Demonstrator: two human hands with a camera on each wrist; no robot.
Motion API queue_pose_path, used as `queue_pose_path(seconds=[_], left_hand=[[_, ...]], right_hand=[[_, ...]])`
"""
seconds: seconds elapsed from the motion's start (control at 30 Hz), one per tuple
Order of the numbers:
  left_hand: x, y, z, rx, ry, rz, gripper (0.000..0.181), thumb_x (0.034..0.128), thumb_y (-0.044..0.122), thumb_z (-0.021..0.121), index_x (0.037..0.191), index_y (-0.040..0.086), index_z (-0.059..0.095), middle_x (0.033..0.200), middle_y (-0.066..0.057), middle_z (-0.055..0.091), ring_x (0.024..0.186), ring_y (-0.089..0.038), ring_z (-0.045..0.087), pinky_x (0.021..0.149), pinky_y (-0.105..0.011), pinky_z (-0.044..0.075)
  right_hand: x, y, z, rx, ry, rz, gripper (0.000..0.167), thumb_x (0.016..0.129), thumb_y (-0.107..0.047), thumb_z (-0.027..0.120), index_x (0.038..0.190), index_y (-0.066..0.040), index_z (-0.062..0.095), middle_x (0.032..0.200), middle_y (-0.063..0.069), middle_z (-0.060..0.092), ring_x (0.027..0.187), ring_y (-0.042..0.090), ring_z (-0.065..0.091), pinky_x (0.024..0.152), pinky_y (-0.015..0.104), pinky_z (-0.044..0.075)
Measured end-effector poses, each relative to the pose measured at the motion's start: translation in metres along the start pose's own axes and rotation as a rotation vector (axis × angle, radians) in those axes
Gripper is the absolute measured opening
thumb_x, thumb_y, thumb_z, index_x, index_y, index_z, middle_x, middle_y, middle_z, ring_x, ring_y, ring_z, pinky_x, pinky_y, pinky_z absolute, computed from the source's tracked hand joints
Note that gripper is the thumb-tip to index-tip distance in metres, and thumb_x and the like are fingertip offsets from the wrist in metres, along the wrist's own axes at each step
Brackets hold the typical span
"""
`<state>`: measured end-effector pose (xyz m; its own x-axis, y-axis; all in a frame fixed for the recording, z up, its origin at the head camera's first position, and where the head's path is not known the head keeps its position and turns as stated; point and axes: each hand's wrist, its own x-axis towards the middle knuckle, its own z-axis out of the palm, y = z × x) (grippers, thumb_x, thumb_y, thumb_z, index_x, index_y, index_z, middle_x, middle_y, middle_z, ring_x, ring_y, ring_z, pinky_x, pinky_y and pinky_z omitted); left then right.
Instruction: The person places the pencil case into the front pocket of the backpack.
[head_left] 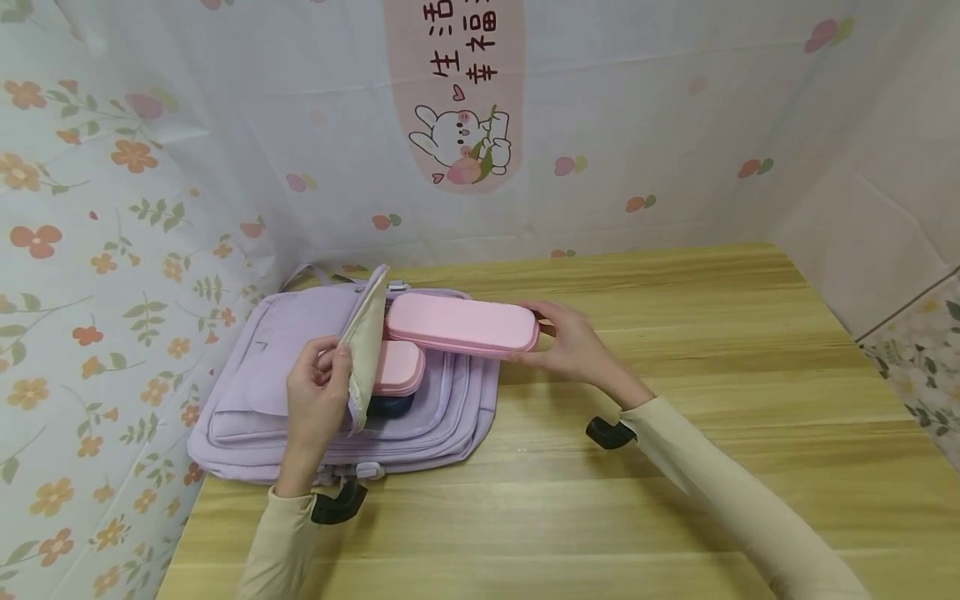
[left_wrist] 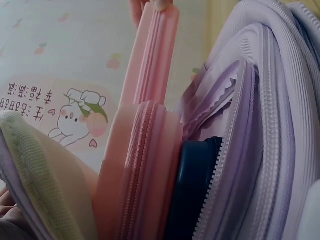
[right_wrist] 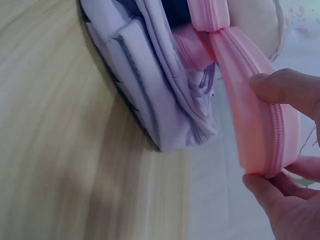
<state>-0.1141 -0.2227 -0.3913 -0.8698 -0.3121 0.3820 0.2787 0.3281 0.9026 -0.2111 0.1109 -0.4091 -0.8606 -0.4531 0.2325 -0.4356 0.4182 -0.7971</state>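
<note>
A lavender backpack (head_left: 300,317) lies on the table with its front pocket unzipped. My left hand (head_left: 318,387) pinches the edge of the pocket's flap (head_left: 366,354), which stands raised with its cream lining showing. My right hand (head_left: 564,342) grips one end of a long pink zippered pencil case (head_left: 465,323); its other end is over the pocket opening, beside the flap. A second pink zippered case (left_wrist: 142,170) sits partly inside the pocket. Against it is a dark blue object (left_wrist: 192,185), mostly hidden. The zipper of the held case (right_wrist: 277,135) is closed where it shows.
The backpack sits at the left of the wood-grain table (head_left: 675,333), close to the flowered cloth (head_left: 90,333). A pale printed cloth (head_left: 637,125) hangs along the back edge. Buckles (head_left: 370,471) lie along the bag's near side.
</note>
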Motion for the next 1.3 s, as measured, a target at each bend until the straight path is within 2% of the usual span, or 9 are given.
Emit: queue_pose_path(seconds=[0.1, 0.23, 0.33, 0.43, 0.57, 0.77, 1.07, 1.2, 1.3], left_hand=[[0.000, 0.000, -0.001, -0.031, 0.004, 0.010, 0.019, 0.1000, 0.001, 0.056, 0.108, -0.016, 0.060, 0.083, 0.026, 0.069, 0.060, 0.007, 0.057, 0.051, -0.009, 0.044], [0.000, 0.000, -0.001, -0.085, 0.009, 0.018, 0.019, 0.0999, -0.002, 0.055, 0.108, -0.018, 0.059, 0.083, 0.022, 0.071, 0.055, 0.007, 0.051, 0.046, -0.009, 0.038], [0.001, -0.001, -0.001, -0.113, 0.009, 0.023, 0.019, 0.0999, -0.003, 0.054, 0.108, -0.019, 0.057, 0.082, 0.020, 0.071, 0.054, 0.007, 0.050, 0.046, -0.009, 0.037], [0.002, 0.000, -0.001, -0.122, 0.000, 0.028, 0.019, 0.0998, -0.003, 0.054, 0.108, -0.019, 0.056, 0.081, 0.018, 0.071, 0.056, 0.007, 0.051, 0.048, -0.009, 0.040], [0.004, 0.000, -0.002, -0.109, -0.026, 0.036, 0.017, 0.0996, -0.003, 0.055, 0.107, -0.018, 0.058, 0.080, 0.018, 0.070, 0.059, 0.006, 0.051, 0.050, -0.009, 0.041], [0.007, -0.002, -0.002, -0.129, -0.064, 0.035, 0.015, 0.0981, -0.006, 0.056, 0.106, -0.019, 0.058, 0.075, 0.017, 0.067, 0.056, 0.007, 0.048, 0.048, -0.008, 0.036], [0.006, -0.005, -0.003, -0.132, -0.095, 0.043, 0.015, 0.0990, -0.005, 0.055, 0.107, -0.018, 0.057, 0.073, 0.015, 0.064, 0.049, 0.006, 0.037, 0.043, -0.012, 0.029], [0.006, -0.005, -0.002, -0.127, -0.094, 0.035, 0.015, 0.0993, -0.005, 0.055, 0.107, -0.017, 0.058, 0.074, 0.015, 0.064, 0.050, 0.006, 0.038, 0.043, -0.012, 0.030], [0.007, -0.004, -0.002, -0.129, -0.100, 0.027, 0.015, 0.0991, -0.005, 0.055, 0.107, -0.018, 0.057, 0.074, 0.015, 0.065, 0.049, 0.006, 0.039, 0.043, -0.011, 0.030]], right_hand=[[0.008, 0.000, 0.003, 0.002, -0.022, -0.012, 0.074, 0.076, -0.007, 0.089, 0.140, 0.003, 0.055, 0.134, 0.023, 0.054, 0.122, 0.035, 0.055, 0.103, 0.044, 0.054], [0.017, -0.002, 0.005, -0.050, -0.027, -0.052, 0.074, 0.076, -0.005, 0.087, 0.142, -0.001, 0.056, 0.125, 0.023, 0.053, 0.116, 0.034, 0.053, 0.105, 0.047, 0.053], [0.025, -0.004, 0.007, -0.105, -0.015, -0.087, 0.075, 0.075, -0.006, 0.088, 0.143, -0.002, 0.056, 0.124, 0.022, 0.056, 0.113, 0.034, 0.055, 0.102, 0.049, 0.053], [0.034, -0.006, 0.011, -0.123, -0.016, -0.097, 0.077, 0.074, -0.007, 0.088, 0.143, 0.002, 0.054, 0.126, 0.024, 0.058, 0.115, 0.035, 0.058, 0.101, 0.047, 0.054], [0.046, -0.014, 0.025, -0.070, -0.022, -0.074, 0.078, 0.073, -0.008, 0.090, 0.139, 0.008, 0.052, 0.129, 0.024, 0.061, 0.117, 0.036, 0.062, 0.104, 0.043, 0.054], [0.058, -0.028, 0.050, 0.033, -0.033, -0.011, 0.073, 0.073, -0.012, 0.092, 0.134, 0.005, 0.057, 0.130, 0.020, 0.065, 0.118, 0.034, 0.066, 0.103, 0.040, 0.054], [0.064, -0.028, 0.078, 0.010, 0.043, 0.011, 0.074, 0.073, -0.017, 0.093, 0.137, 0.002, 0.060, 0.127, 0.020, 0.066, 0.107, 0.031, 0.071, 0.093, 0.033, 0.059], [0.063, -0.024, 0.082, 0.136, 0.022, 0.040, 0.066, 0.079, -0.005, 0.086, 0.138, 0.006, 0.057, 0.126, 0.024, 0.065, 0.112, 0.033, 0.070, 0.093, 0.025, 0.058], [0.062, -0.020, 0.082, 0.293, 0.004, 0.053, 0.056, 0.084, 0.009, 0.076, 0.136, 0.011, 0.056, 0.128, 0.028, 0.063, 0.119, 0.036, 0.066, 0.095, 0.021, 0.056]])
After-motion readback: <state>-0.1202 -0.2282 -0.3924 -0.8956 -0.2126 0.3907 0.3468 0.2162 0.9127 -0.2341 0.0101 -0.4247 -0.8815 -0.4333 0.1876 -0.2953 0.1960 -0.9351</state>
